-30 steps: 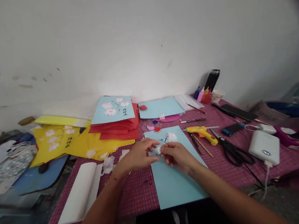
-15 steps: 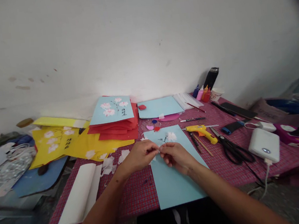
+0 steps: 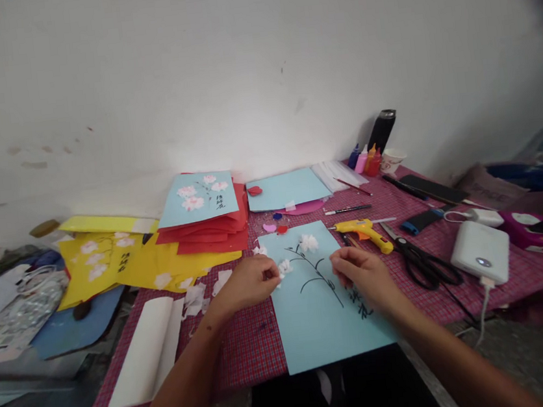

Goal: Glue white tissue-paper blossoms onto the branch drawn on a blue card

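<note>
A light blue sheet lies on the table in front of me, painted with a dark branch and dark written characters. One white crumpled-paper flower sits at the branch's top. Another small white paper clump is at the sheet's left side, right by the fingertips of my left hand. That hand is closed, its thumb and fingers pinched together; what is between them is hidden. Over the right part of the sheet, my right hand has its fingertips pressed together, and I cannot make out anything in them.
A yellow glue gun, black scissors and a white power bank lie to the right. On the left are a rolled white paper, torn paper scraps, yellow sheets and a red stack topped by a finished picture.
My hands, together over the sheet before, have moved apart: the left one leftward, the right one rightward. The painted branch and characters now show between and below them.
</note>
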Available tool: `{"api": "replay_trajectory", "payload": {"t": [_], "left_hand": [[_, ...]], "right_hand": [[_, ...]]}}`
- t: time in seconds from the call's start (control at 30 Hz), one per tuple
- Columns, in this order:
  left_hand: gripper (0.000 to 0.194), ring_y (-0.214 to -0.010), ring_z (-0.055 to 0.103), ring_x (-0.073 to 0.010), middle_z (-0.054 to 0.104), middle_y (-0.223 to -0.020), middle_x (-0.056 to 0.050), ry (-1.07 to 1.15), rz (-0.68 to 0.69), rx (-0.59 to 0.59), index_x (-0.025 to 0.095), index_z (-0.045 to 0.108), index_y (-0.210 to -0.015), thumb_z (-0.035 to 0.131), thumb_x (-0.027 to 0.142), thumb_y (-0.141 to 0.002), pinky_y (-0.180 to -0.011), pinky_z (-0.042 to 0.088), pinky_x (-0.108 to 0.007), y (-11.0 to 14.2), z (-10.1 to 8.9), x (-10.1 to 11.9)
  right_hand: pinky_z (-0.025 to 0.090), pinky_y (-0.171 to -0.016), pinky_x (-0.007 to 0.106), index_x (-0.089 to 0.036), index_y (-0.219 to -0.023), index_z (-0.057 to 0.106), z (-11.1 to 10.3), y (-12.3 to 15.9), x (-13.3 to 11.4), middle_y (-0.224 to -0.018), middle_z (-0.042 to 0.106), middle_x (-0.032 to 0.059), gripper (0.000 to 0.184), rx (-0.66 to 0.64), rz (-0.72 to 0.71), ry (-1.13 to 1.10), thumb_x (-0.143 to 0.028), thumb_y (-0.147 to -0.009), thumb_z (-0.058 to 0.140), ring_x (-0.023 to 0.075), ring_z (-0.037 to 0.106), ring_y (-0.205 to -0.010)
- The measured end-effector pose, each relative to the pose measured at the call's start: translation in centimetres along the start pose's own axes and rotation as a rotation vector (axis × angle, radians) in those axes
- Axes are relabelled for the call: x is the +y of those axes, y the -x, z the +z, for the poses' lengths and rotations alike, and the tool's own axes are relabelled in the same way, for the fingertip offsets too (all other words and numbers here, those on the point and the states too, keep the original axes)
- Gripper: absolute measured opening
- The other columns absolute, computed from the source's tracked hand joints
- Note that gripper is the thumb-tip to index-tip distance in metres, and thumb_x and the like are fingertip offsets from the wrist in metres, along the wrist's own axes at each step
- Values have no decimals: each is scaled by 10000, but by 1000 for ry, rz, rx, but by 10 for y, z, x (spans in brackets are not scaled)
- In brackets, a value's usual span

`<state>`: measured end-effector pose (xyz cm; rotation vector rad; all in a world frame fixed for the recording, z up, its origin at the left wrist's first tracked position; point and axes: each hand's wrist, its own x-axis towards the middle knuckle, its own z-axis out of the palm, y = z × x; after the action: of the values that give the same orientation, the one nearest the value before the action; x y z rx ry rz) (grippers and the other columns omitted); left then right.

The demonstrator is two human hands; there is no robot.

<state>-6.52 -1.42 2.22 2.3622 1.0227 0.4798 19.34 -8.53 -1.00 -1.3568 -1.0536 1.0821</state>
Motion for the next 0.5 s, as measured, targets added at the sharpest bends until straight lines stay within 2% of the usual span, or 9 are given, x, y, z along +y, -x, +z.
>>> {"api": "replay_trajectory", "payload": {"t": [0.07,0.17,0.37,0.5], "left_hand": [[92,-695,554,-137,619,-741,-8,-26,-35,1,181,656,-734,588,183,-796,-618,393,-242,1,4,3],[93,-746,565,-157,620,-771,-24,-53,-86,39,178,647,-739,572,178,-793,-650,411,-257,4,12,8],[78,-783,570,-166,633,-795,-20,-98,-105,89,187,614,-750,558,181,-804,-713,422,-276,8,29,13],[88,-711,555,-143,626,-742,1,-87,-149,40,188,609,-749,557,198,-819,-652,389,-256,16,31,13]], "right_hand": [[365,-478,235,-188,-794,610,-15,3,9,-619,564,-22,220,74,-65,88,-403,-818,651,105,489,-508],[399,-507,251,-186,-841,624,-26,8,20,-634,557,-14,219,130,-125,137,-405,-840,628,123,496,-539],[426,-526,264,-193,-871,649,-28,14,24,-720,619,25,205,87,-197,230,-392,-865,600,152,540,-600],[440,-554,267,-199,-850,647,-30,15,22,-723,625,22,195,70,-226,226,-383,-876,587,159,561,-626]]}}
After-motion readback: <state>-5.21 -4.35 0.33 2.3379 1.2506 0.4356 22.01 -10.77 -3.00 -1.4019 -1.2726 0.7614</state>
